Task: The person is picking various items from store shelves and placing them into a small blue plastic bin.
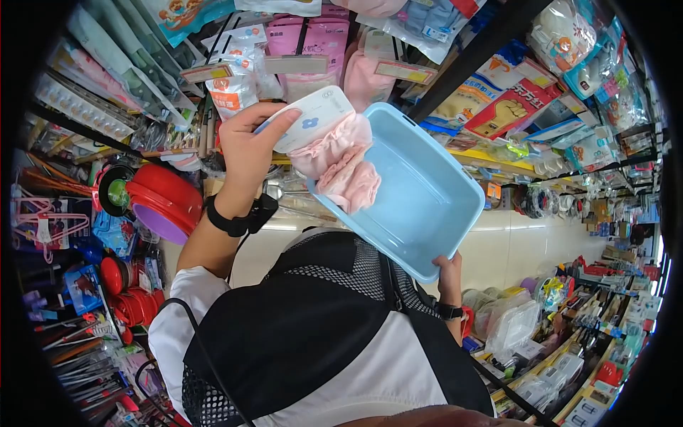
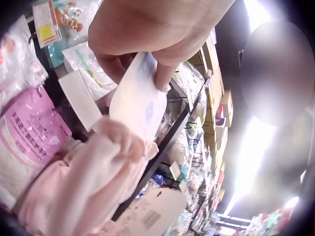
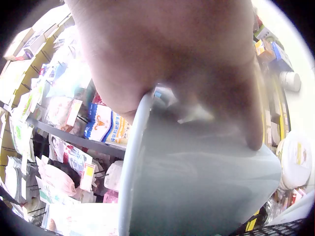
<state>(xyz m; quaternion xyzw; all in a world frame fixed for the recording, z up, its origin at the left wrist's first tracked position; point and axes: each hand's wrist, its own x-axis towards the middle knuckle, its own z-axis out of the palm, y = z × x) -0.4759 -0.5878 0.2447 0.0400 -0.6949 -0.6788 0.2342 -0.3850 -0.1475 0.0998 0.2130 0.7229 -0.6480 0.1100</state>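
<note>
Leftward, the left hand (image 1: 245, 153) pinches a white card (image 1: 307, 125) with bunched pink fabric (image 1: 347, 169) over the left side of a blue basin (image 1: 425, 192); rightward, the right hand (image 1: 449, 279) clamps its near rim, seemingly between thumb and fingers.

"What are you counting around the wrists?"
"One left hand (image 1: 249, 146) and one right hand (image 1: 449, 279) are showing, making two, and two dark wristbands (image 1: 449, 311) are circling them."
"And between them?"
"One light-blue basin (image 1: 427, 185), one white card (image 1: 316, 117) and one pink cloth bundle (image 1: 345, 167) are showing."
"Any label holders?"
"Three pale label holders (image 1: 297, 65) are sticking out nearest the card; the packets behind are overlapping too much for counting."
</note>
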